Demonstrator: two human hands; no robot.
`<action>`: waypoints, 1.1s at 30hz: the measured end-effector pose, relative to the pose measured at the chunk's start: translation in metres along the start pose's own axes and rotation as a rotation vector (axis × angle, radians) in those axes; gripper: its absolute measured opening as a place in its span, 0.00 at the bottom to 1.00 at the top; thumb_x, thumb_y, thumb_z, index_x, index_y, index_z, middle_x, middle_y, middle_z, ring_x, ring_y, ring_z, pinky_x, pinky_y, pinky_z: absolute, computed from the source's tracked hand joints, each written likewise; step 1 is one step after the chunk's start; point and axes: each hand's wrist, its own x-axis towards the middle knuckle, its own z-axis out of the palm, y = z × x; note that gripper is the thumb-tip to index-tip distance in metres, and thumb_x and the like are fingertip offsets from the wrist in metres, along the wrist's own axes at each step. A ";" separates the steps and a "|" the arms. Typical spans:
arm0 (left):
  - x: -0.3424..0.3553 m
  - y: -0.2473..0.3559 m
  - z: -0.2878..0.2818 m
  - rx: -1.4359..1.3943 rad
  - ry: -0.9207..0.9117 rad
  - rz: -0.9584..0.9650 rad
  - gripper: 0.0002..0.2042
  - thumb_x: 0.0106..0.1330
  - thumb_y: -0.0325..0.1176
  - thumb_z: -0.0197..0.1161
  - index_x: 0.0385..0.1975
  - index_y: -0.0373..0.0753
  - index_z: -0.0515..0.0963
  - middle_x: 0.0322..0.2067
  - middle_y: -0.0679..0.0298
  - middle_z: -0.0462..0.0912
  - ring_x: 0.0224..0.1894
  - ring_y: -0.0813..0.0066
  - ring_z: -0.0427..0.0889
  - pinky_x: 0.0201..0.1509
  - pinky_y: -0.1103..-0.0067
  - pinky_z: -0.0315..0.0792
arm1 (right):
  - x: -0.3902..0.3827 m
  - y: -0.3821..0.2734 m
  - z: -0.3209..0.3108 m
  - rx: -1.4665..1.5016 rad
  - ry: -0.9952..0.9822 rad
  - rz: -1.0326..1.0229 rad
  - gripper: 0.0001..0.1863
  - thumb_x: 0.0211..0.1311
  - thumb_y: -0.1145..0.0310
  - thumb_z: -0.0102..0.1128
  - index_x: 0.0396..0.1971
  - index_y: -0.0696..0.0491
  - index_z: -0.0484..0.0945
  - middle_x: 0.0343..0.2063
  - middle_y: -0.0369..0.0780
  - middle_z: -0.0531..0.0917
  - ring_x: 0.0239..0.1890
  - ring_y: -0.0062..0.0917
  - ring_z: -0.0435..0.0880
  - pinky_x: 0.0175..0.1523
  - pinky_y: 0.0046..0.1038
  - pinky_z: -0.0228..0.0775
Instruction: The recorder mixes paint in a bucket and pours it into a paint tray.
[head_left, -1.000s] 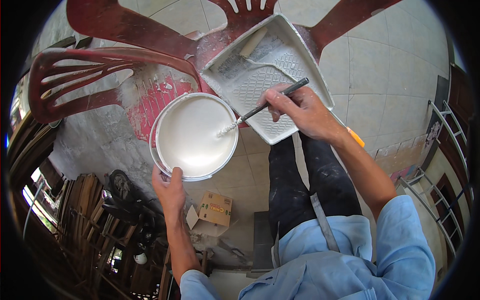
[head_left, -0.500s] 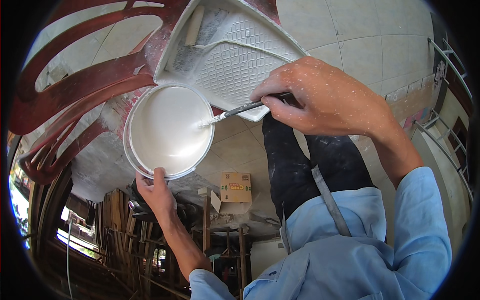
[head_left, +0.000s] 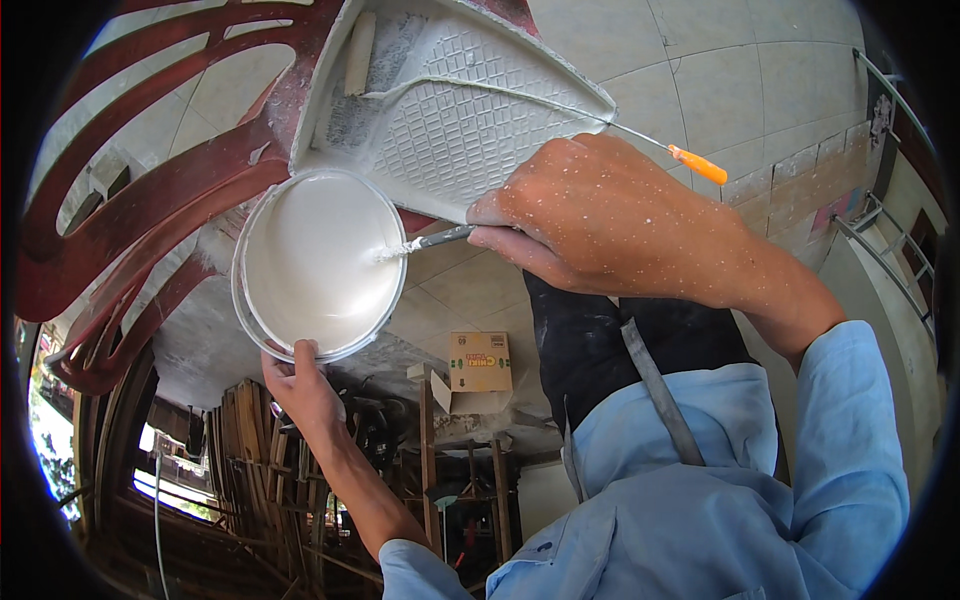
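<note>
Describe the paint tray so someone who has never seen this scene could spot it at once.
Start at the dark red plastic chair lying on the tiled floor. The white ribbed plastic paint tray rests against it, just above the round white bucket of paint that the left hand steadies. It alone is angular and grid-textured, with a paint roller's wire frame and orange handle lying across it.

This looks like a furniture workshop opening onto a tiled yard. Stacked timber and wooden frames (head_left: pixel 270 470) crowd the near left, dark red carved chair backs (head_left: pixel 150 190) lie paint-splashed at far left, and a white paint tray (head_left: pixel 450 110) rests over pale floor tiles (head_left: pixel 740 90) to the right.
</note>
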 end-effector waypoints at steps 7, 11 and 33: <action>0.003 0.005 0.002 -0.002 0.001 -0.028 0.15 0.58 0.23 0.56 0.46 0.27 0.71 0.37 0.60 0.77 0.36 0.78 0.73 0.41 0.81 0.68 | 0.004 0.004 0.006 0.044 0.038 -0.020 0.12 0.62 0.62 0.57 0.29 0.54 0.83 0.17 0.47 0.79 0.24 0.42 0.80 0.32 0.40 0.71; 0.008 -0.003 -0.003 0.011 0.000 0.015 0.16 0.58 0.23 0.55 0.46 0.26 0.71 0.38 0.60 0.78 0.37 0.77 0.74 0.43 0.81 0.68 | 0.005 0.000 0.005 -0.020 0.050 -0.056 0.11 0.62 0.63 0.57 0.29 0.55 0.84 0.15 0.45 0.79 0.21 0.38 0.80 0.27 0.36 0.70; 0.010 -0.006 -0.003 0.017 0.018 -0.010 0.15 0.58 0.24 0.56 0.46 0.27 0.71 0.35 0.64 0.77 0.29 0.83 0.70 0.31 0.85 0.63 | -0.022 -0.010 -0.020 0.043 0.086 0.044 0.08 0.59 0.68 0.60 0.29 0.56 0.84 0.16 0.44 0.80 0.17 0.33 0.79 0.23 0.31 0.68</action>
